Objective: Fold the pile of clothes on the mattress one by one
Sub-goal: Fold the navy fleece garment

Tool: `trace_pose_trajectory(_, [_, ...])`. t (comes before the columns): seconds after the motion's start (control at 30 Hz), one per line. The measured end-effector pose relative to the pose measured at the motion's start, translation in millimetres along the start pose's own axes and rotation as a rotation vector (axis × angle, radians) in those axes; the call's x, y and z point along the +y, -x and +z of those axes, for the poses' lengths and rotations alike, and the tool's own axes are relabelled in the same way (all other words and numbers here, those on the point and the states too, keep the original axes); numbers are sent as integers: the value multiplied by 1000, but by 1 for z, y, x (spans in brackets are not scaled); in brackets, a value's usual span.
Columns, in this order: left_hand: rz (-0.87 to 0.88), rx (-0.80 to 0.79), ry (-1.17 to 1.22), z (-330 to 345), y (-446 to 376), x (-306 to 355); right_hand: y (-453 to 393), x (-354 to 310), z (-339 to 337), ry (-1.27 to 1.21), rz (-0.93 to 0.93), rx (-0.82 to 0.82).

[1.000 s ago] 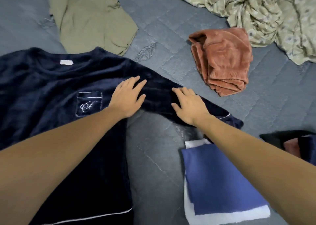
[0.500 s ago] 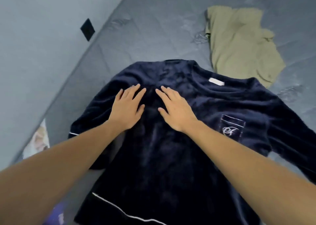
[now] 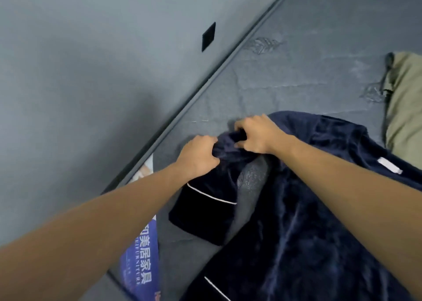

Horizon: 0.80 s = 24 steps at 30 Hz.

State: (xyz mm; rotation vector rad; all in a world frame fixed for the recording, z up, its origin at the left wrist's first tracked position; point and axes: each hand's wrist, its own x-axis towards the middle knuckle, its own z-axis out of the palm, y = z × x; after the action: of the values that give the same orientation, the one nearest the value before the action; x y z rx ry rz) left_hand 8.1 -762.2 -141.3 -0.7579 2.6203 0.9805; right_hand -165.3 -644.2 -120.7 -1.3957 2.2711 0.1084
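Observation:
A dark navy fleece top point(image 3: 319, 209) with white piping lies spread on the grey quilted mattress point(image 3: 285, 76). Its left sleeve point(image 3: 205, 214) runs down toward the mattress edge, cuff trimmed in white. My left hand point(image 3: 198, 156) and my right hand point(image 3: 255, 134) are both closed on the bunched upper part of that sleeve, close together near the shoulder. A white neck label point(image 3: 389, 166) shows at the right. The rest of the clothes pile is out of view.
An olive green garment point(image 3: 404, 108) lies at the right edge. The mattress edge point(image 3: 182, 108) runs diagonally against a grey wall with a black square plate point(image 3: 208, 36). A blue printed label point(image 3: 141, 264) sits at the mattress's near left side.
The view has swung left to the wall side. Both hands went from lying flat on the top's chest to gripping its bunched left sleeve near the shoulder.

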Motion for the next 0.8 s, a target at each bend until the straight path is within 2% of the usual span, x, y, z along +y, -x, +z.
trace_pose_trajectory(0.07, [17, 263, 42, -23, -1, 2, -3, -7, -17, -50, -27, 198])
trace_pose_trajectory(0.13, [139, 456, 48, -41, 0, 3, 1, -14, -25, -26, -58, 429])
trace_pose_trajectory(0.17, [192, 441, 44, -44, 1, 1, 3, -16, -23, -6, -78, 469])
trace_pose_trajectory(0.2, [242, 364, 39, -44, 2, -2, 6, -15, -17, -9, -92, 423])
trace_pose_trajectory(0.27, [260, 123, 35, -38, 6, -12, 12, -14, -2, -71, -88, 163])
trace_pose_trajectory(0.33, [230, 40, 86, -28, 7, -19, 17, -9, 8, -235, -20, -42])
trace_pose_trajectory(0.4, [175, 182, 181, -24, 1, -22, 17, -5, 9, -422, 49, 22])
trace_pose_trajectory(0.43, [129, 238, 186, -23, -4, -23, 15, -2, 9, -437, 77, 94])
trace_pose_trajectory(0.47, [91, 212, 155, -23, -12, -27, 12, 1, 7, -390, 92, 135])
trace_pose_trajectory(0.53, [55, 28, 125, -28, -22, -29, 8, 6, 1, -218, 123, 68])
trace_pose_trajectory(0.6, [25, -186, 283, -34, -23, -24, 2, 9, -6, -152, 157, -59])
trace_pose_trajectory(0.67, [-20, -326, 454, -39, -20, -16, -2, 8, -15, -205, 160, -119])
trace_pose_trajectory(0.73, [-36, -399, 560, -48, -17, -6, -3, 6, -23, -290, 137, -87])
trace_pose_trajectory(0.8, [-52, -360, 733, -60, -14, 3, -1, 5, -36, -403, 160, 17])
